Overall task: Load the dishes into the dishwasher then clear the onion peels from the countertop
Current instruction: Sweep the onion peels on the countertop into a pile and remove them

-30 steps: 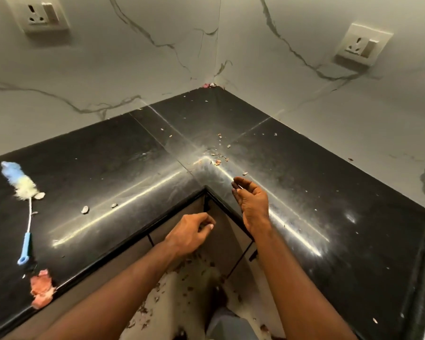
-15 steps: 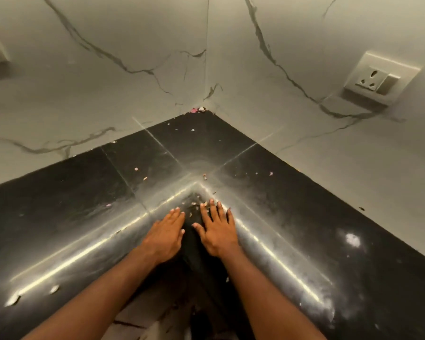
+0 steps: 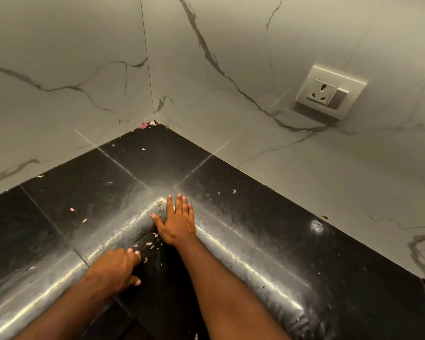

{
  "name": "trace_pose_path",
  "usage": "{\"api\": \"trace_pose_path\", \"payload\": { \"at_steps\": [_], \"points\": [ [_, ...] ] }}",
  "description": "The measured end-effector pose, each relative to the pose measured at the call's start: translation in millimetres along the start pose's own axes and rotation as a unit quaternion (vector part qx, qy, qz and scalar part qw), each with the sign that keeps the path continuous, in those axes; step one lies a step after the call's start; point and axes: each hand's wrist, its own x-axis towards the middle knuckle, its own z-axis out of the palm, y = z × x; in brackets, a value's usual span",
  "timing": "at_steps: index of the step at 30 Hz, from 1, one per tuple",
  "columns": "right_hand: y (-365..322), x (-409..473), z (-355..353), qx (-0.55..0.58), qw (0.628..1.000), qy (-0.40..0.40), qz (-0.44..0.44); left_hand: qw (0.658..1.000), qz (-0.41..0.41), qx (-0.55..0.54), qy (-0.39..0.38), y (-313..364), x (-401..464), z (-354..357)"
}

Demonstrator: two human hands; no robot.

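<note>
**Peels at the inner corner of the bench**

Where the two runs of the black bench (image 3: 268, 241) meet, a small scatter of onion peels (image 3: 153, 242) lies on the stone between the two hands. The right hand (image 3: 178, 222) is laid palm down just past them, fingers straight and close together, thumb spread to the left, tips pointing toward the back corner; it grasps nothing. The left hand (image 3: 119, 268) sits nearer the front edge, just left of the scatter, its fingers curled under with the tips on the stone (whether any peel is caught beneath them cannot be told). Both forearms come in from the bottom of the view.

Further out, single flecks dot the bench: a pair to the left (image 3: 77, 214), a few on the right (image 3: 234, 191), and some near the back (image 3: 143, 149). A pink and white clump (image 3: 147, 124) is wedged in the far corner, touching both walls. Pale smears and bright streaks run along the front edge of the stone. Grey-veined marble walls (image 3: 71, 69) rise on both sides, and a white socket (image 3: 330, 94) with a switch is set in the right wall.
</note>
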Motion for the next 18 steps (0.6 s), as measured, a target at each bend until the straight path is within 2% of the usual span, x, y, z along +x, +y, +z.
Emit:
{"api": "trace_pose_path", "payload": {
  "at_steps": [3, 7, 10, 13, 16, 18],
  "points": [
    [-5.6, -0.5, 7.5, -0.011, 0.998, -0.020, -0.062, 1.000, 0.010, -0.002, 0.002, -8.2, 0.7, -0.2],
    [-8.1, -26.6, 21.5, -0.004, 0.985, -0.005, -0.173, 1.000, 0.016, 0.001, 0.019, -13.7, 0.7, 0.9],
    [-1.8, -45.3, 24.8, 0.038, 0.979, -0.009, -0.200, 0.999, 0.030, 0.011, 0.021, -8.4, -3.0, -2.9],
    [8.7, -62.7, 14.8, 0.119, 0.980, 0.017, -0.159, 0.999, 0.040, 0.004, 0.028, -6.0, -6.6, 3.1],
    [30.3, -86.0, 16.2, 0.171, 0.969, 0.172, -0.056, 0.998, 0.044, -0.002, 0.037, -6.5, -9.3, 4.9],
    [36.2, -103.5, 29.7, 0.118, 0.964, 0.236, 0.020, 0.998, 0.048, -0.007, 0.045, -7.6, -9.9, 5.0]
  ]
}}
